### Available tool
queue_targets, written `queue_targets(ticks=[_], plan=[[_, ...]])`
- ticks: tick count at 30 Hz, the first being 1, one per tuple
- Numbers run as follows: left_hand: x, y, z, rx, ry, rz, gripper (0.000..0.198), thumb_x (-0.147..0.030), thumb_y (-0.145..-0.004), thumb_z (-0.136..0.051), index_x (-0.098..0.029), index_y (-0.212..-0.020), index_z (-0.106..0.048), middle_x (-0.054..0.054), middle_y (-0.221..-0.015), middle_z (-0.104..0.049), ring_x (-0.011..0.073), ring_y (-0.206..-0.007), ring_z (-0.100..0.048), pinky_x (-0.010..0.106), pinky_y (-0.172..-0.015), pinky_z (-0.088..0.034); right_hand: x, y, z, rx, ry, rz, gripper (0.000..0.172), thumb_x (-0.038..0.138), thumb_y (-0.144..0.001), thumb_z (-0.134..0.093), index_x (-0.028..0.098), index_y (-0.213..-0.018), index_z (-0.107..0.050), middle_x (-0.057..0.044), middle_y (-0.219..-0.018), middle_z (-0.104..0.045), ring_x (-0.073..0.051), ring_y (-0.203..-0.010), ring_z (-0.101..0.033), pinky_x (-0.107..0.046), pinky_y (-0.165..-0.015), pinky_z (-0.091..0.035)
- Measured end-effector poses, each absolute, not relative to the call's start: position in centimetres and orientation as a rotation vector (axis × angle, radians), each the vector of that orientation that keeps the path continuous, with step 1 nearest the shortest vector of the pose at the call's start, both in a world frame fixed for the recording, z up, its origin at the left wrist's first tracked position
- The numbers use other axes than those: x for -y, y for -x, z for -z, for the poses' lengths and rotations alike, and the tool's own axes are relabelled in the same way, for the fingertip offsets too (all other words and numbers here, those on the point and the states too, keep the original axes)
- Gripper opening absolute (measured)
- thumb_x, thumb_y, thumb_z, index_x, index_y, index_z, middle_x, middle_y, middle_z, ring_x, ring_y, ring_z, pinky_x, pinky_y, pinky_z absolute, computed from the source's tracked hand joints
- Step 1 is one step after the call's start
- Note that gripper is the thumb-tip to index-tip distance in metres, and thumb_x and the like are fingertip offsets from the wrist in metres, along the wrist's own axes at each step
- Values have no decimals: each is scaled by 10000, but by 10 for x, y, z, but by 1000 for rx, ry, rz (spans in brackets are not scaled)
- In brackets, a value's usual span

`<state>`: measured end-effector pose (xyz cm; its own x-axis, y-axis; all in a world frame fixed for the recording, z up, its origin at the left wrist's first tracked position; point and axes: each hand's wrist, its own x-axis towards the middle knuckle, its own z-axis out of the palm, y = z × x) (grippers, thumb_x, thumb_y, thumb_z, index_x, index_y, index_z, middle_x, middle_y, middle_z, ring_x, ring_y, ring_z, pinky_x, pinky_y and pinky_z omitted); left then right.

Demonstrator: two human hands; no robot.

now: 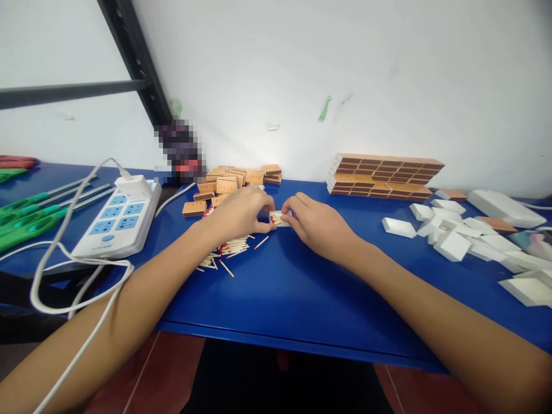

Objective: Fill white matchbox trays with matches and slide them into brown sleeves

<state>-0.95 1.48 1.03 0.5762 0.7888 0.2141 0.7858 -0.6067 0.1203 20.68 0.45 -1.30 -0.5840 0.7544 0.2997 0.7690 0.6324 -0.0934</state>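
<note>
Two hands meet at a white matchbox tray (283, 225) at the frame's centre.
The left hand (245, 211) grips the tray's left end; the right hand's (318, 225) fingertips touch its right end, though whether they pinch tray or matches cannot be told. Loose matches (235, 247) crowd the left wrist; blue tabletop (302, 287) stretches to its front edge, lower centre, and toward scattered trays (452, 245) at right.

Two hands (314, 223), one tray of matches (275, 213) between them; left of them, one power strip (117, 221); rightward, one matchbox stack (383, 175), at least ten white trays (452, 246).
</note>
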Motion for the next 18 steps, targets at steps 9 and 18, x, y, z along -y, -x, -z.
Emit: queue_targets(ticks=[9, 18], plan=[[-21, 16, -8, -1399, -2816, -377, 236, -319, -863, -820, -157, -1023, -759, 103, -991, -746, 285, -1021, -655, 347, -815, -467, 14, -192, 17, 2630, 993, -322, 80, 218, -1058, -588, 199, -1111, -645, -77, -1181, -639, -181, -884, -621, -323, -791, -458], [-21, 16, -9, -1442, -2810, -376, 176, -281, -874, -778, -165, -1006, -766, 106, -1007, -747, 277, -1003, -660, 342, -798, -468, 28, -188, 14, 2606, 1065, -478, 78, 199, -1027, -593, 193, -971, -646, -47, -1010, -666, -170, -810, -594, -309, -726, -426]])
